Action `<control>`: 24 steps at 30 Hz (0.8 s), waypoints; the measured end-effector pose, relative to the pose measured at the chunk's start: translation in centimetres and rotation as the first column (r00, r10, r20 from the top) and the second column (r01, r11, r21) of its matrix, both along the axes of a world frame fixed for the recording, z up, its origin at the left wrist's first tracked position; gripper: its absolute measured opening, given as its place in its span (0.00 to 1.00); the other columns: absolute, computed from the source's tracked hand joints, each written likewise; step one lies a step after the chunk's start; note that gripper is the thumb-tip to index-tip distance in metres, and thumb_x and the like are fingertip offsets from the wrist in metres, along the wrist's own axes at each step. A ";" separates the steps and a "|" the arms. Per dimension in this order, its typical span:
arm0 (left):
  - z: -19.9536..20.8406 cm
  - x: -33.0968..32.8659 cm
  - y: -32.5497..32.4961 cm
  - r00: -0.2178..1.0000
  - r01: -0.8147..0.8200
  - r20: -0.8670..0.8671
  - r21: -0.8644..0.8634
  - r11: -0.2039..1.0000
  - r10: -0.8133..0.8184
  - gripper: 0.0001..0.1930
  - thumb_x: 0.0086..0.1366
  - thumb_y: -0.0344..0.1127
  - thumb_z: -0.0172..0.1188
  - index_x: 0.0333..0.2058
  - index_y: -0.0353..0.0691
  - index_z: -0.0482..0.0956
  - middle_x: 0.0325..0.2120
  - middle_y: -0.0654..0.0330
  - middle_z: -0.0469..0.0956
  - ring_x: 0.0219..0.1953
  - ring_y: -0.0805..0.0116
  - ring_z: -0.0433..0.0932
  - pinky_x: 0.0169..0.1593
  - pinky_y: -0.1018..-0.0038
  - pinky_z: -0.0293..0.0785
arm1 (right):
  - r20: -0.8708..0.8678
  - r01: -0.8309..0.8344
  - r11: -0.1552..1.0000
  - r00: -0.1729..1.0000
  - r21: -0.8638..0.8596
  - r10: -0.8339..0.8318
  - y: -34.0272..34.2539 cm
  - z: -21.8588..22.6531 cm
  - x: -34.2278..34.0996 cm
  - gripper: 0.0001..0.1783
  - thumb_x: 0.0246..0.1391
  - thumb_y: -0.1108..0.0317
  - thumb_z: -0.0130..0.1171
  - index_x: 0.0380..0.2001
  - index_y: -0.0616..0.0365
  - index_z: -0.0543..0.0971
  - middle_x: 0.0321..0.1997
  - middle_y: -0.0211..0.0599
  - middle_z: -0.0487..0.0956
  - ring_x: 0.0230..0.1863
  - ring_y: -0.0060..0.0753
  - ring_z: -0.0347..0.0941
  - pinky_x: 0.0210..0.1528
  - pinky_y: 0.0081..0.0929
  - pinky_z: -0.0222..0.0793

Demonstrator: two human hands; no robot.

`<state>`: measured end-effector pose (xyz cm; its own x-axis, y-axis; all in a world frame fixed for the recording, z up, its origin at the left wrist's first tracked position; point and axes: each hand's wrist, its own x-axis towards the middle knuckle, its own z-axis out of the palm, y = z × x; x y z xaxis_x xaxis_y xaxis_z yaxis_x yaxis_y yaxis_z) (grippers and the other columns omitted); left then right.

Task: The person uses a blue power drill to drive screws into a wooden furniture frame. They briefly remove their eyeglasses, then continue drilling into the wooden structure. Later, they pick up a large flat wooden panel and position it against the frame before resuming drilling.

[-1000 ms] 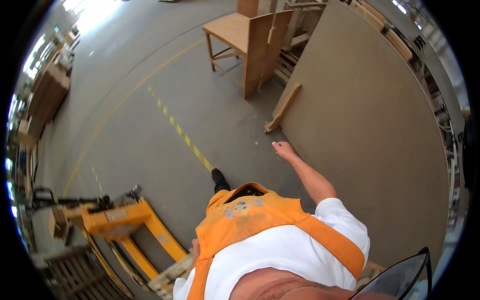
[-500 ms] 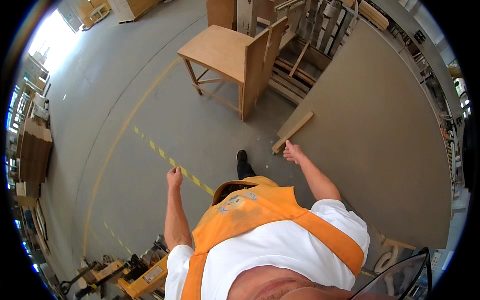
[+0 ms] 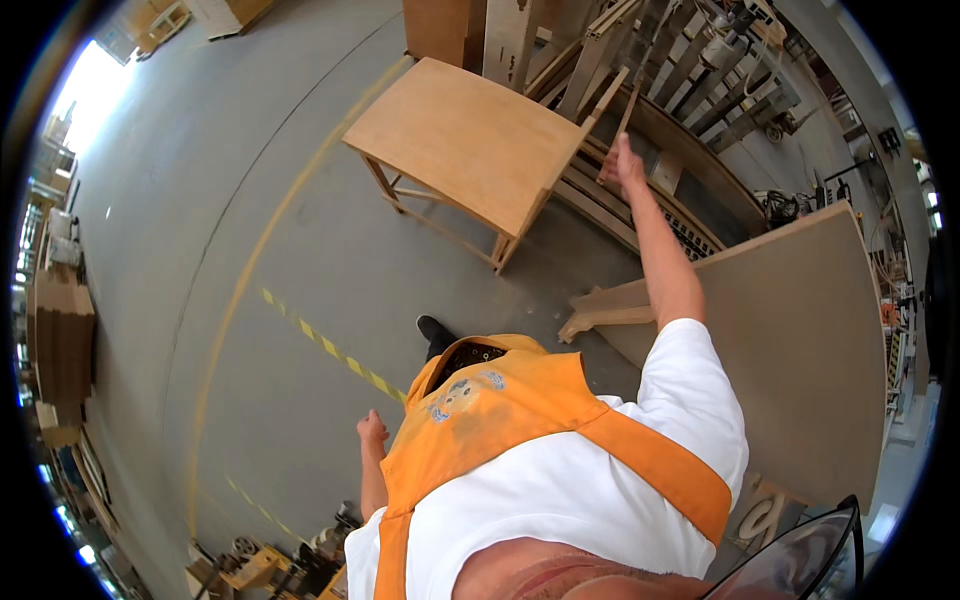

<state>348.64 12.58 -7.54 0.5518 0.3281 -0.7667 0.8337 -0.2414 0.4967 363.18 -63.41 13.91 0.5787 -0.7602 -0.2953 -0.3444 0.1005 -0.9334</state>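
My right arm stretches forward over the right side. My right hand (image 3: 624,165), fingers loosely bent and thumb apart, overlaps a thin wooden strip (image 3: 626,116) that slants over a dark frame; whether it touches the strip I cannot tell. Just left of it stands a wooden piece with a flat, light-brown top on legs (image 3: 470,140). Low at my left side, my left hand (image 3: 373,428) is curled closed with nothing seen in it, above the grey floor (image 3: 300,400).
A large grey-brown panel (image 3: 790,340) with a wooden edge lies to the right. Boards and metal bars (image 3: 700,85) crowd the far right. Yellow-black tape (image 3: 335,352) and a yellow line (image 3: 232,300) mark the floor. Tools (image 3: 265,565) lie at lower left; stacked brown boards (image 3: 62,335) stand far left.
My right hand has moved forward, from beside the large panel to the thin strip. My left hand has dropped back toward my body. The flat-topped wooden piece looks closer, and the view has shifted.
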 end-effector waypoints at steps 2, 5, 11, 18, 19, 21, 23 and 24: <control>-0.9 2.3 2.9 0.987 0.153 0.046 0.085 0.985 -0.157 0.19 0.63 0.44 0.52 0.25 0.29 0.70 0.17 0.58 0.69 0.17 0.65 0.70 0.17 0.66 0.68 | -0.026 0.024 0.999 0.999 -0.032 -0.025 0.2 3.1 2.7 0.48 0.54 0.28 0.42 0.56 0.67 0.68 0.52 0.50 0.74 0.52 0.41 0.73 0.51 0.35 0.70; -4.1 10.1 3.1 0.940 0.311 0.093 0.152 0.938 -0.327 0.21 0.61 0.45 0.52 0.29 0.26 0.74 0.18 0.51 0.73 0.20 0.58 0.74 0.20 0.63 0.69 | 0.021 0.100 0.995 0.995 0.010 -0.100 -0.8 5.2 4.9 0.52 0.54 0.29 0.43 0.62 0.68 0.59 0.64 0.52 0.64 0.64 0.45 0.62 0.61 0.42 0.63; -1.6 30.6 -6.3 0.830 0.458 0.219 0.259 0.851 -0.513 0.24 0.60 0.48 0.50 0.34 0.27 0.78 0.30 0.38 0.78 0.35 0.46 0.79 0.42 0.60 0.71 | 0.004 0.104 0.994 0.995 -0.029 -0.104 -5.6 5.9 10.0 0.57 0.48 0.25 0.48 0.66 0.64 0.54 0.68 0.48 0.59 0.66 0.44 0.57 0.60 0.40 0.59; 2.5 39.3 -19.5 0.783 0.494 0.337 0.172 0.852 -0.522 0.25 0.61 0.51 0.53 0.36 0.28 0.80 0.32 0.42 0.80 0.39 0.49 0.79 0.45 0.63 0.73 | 0.197 0.184 0.968 0.956 0.173 -0.217 -11.0 4.7 14.2 0.45 0.55 0.30 0.43 0.61 0.58 0.64 0.62 0.39 0.67 0.60 0.40 0.64 0.60 0.37 0.59; 1.0 40.0 -20.4 0.809 0.500 0.288 0.119 0.858 -0.512 0.26 0.62 0.52 0.53 0.37 0.28 0.79 0.33 0.43 0.80 0.39 0.49 0.80 0.46 0.62 0.73 | 0.374 0.096 0.963 0.908 0.252 -0.188 -13.2 3.7 15.6 0.42 0.57 0.33 0.43 0.60 0.60 0.65 0.61 0.43 0.68 0.60 0.40 0.64 0.61 0.38 0.59; 1.2 42.5 -23.7 0.877 0.459 0.173 -0.032 0.888 -0.448 0.30 0.62 0.56 0.52 0.42 0.28 0.78 0.37 0.45 0.80 0.41 0.50 0.79 0.46 0.60 0.73 | 0.319 0.169 0.961 0.918 0.220 -0.235 -15.3 1.7 17.9 0.41 0.58 0.35 0.44 0.58 0.63 0.66 0.59 0.45 0.70 0.59 0.41 0.65 0.62 0.36 0.57; 3.4 44.4 -28.3 0.934 0.351 0.020 -0.222 0.910 -0.356 0.34 0.62 0.59 0.51 0.48 0.28 0.74 0.44 0.47 0.78 0.45 0.52 0.78 0.46 0.57 0.73 | 0.299 0.161 0.957 0.926 0.243 -0.232 -18.1 0.0 17.5 0.39 0.59 0.36 0.44 0.52 0.64 0.71 0.55 0.44 0.73 0.58 0.39 0.66 0.62 0.33 0.57; 3.4 45.5 -30.0 0.945 0.307 -0.020 -0.284 0.908 -0.326 0.36 0.62 0.60 0.52 0.52 0.29 0.70 0.44 0.49 0.76 0.46 0.54 0.75 0.48 0.56 0.72 | 0.321 0.083 0.946 0.928 0.314 -0.188 -18.9 0.1 17.6 0.38 0.59 0.36 0.44 0.48 0.65 0.74 0.52 0.44 0.75 0.57 0.38 0.67 0.61 0.32 0.59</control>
